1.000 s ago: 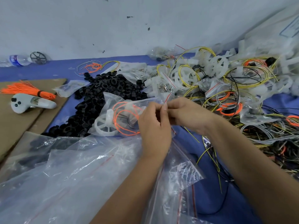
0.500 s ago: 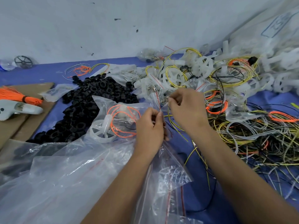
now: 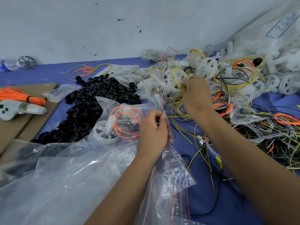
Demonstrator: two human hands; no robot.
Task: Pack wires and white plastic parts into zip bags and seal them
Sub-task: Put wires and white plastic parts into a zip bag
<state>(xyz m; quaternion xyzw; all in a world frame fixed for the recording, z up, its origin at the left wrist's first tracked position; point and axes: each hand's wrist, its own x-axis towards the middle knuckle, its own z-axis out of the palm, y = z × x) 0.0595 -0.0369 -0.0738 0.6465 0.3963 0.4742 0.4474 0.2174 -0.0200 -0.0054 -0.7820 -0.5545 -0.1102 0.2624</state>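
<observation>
Zip bag (image 3: 123, 120), crinkled clear plastic, pinched by left hand (image 3: 153, 129); right hand (image 3: 197, 96), farther right, grips yellow wire (image 3: 176, 78).

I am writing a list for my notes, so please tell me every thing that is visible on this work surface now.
clear zip bag with a red seal line: one, holds a white spoked plastic wheel and an orange wire coil, centre
black plastic rings: a pile, left of centre
white plastic parts: a heap, upper right
loose wires: a tangle, yellow, black, grey and orange, right
empty clear plastic bags: several, lower left
orange strand bundle: one, far left
white handheld controller: one, on brown cardboard, left
plastic bottle: one, clear, by the wall
left hand: pinches the zip bag's edge
right hand: grips a yellow wire
</observation>
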